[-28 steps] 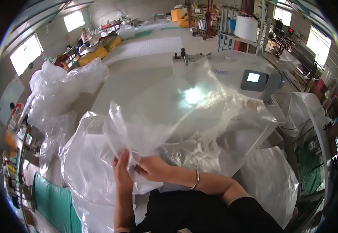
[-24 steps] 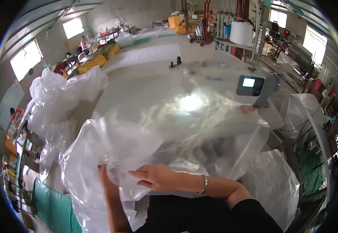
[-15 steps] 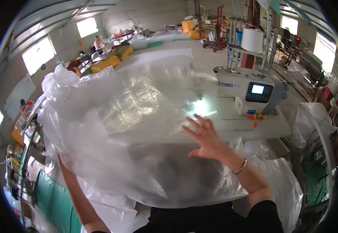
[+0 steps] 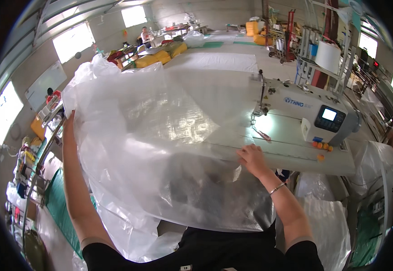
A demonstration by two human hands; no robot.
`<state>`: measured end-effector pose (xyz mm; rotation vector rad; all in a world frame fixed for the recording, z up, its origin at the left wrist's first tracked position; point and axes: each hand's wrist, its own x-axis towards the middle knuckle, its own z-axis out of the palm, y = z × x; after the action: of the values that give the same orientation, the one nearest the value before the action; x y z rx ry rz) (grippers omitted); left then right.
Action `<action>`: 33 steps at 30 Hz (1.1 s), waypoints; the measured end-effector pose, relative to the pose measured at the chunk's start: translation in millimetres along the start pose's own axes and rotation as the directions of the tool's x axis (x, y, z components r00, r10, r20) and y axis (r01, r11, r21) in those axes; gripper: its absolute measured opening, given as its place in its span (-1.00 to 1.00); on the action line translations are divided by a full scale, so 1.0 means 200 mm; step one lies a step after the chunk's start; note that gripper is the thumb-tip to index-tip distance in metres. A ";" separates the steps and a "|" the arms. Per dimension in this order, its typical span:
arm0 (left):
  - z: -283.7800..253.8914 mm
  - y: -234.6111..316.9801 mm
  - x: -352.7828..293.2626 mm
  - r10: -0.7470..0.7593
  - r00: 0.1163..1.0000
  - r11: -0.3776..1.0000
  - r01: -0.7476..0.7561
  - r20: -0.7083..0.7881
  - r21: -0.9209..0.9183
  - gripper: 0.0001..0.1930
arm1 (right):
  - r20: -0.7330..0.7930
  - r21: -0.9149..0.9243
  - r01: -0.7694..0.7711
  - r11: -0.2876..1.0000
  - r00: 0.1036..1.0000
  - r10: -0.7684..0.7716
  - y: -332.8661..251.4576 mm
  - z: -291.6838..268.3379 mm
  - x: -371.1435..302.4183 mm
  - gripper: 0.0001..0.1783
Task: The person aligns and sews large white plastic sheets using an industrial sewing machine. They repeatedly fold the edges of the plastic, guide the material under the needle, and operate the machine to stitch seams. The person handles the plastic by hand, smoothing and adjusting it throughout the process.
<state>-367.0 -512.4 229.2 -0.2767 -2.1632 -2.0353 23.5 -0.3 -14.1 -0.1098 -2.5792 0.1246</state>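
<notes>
A large translucent plastic sheet (image 4: 151, 108) spreads over the sewing machine's table and hangs down in front of me. At its far left edge my left hand (image 4: 70, 116) is raised, gripping the plastic, with most of its fingers hidden. My right hand (image 4: 252, 158) is at the front edge of the table, its fingers bent and closed on the sheet's right border. The white sewing machine (image 4: 300, 106) stands to the right, its needle area (image 4: 254, 119) beside the sheet and its lamp lit. Thread snips (image 4: 262, 134) lie on the table below the lamp.
Several small orange balls (image 4: 323, 146) sit at the machine's right. A white thread cone (image 4: 328, 55) stands on a rack behind it. More clear plastic (image 4: 325, 226) hangs at the lower right. A person (image 4: 145, 37) sits far off near yellow bundles (image 4: 153, 58).
My right hand has come down from above the sheet and closed at the table's front edge. My left hand has risen with the sheet's left side. The needle area and snips are now uncovered.
</notes>
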 end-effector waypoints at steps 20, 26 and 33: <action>-1.52 1.17 -0.54 0.719 0.688 0.599 -0.541 0.100 -0.590 -0.28 | 0.100 0.340 -0.429 0.837 0.901 0.421 -0.22 0.01 -0.09 -0.80; 0.14 1.11 -0.81 0.610 0.644 0.791 -0.459 0.461 -0.404 -0.29 | 0.384 0.800 -0.551 0.236 0.774 0.504 -0.38 0.03 -0.02 -0.73; 1.36 -0.06 -1.07 0.310 0.733 0.932 -0.108 0.605 -0.347 -0.03 | 0.382 0.920 -0.369 -0.133 0.764 0.520 -0.36 0.22 -0.39 -0.69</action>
<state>-159.3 -246.8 150.0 -1.4077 -1.9761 -2.3400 62.6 -82.5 -85.2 -0.4635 -1.5522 2.0903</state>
